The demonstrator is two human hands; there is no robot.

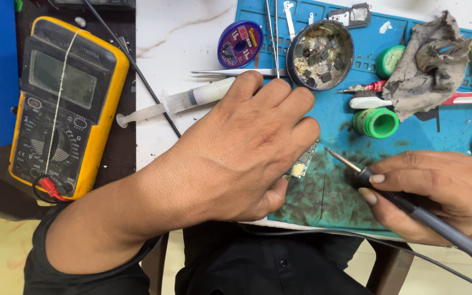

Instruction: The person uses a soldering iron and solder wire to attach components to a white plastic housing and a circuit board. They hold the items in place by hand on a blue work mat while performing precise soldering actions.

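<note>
My left hand (241, 147) rests palm down on the blue work mat (334, 186), its fingers pressing a small circuit board (303, 163) that is mostly hidden beneath them. In my right hand (438, 191) I grip a soldering iron (389, 194) by its dark handle. The iron's metal tip points up-left and hovers just right of the board, close to its edge.
A yellow multimeter (61, 104) lies at the left, a syringe (176, 102) and tweezers (236, 71) above my left hand. A round tin of small parts (321, 54), solder-wick spool (240, 42), green pots (377, 122), a dirty rag (427, 60) and brush sit behind.
</note>
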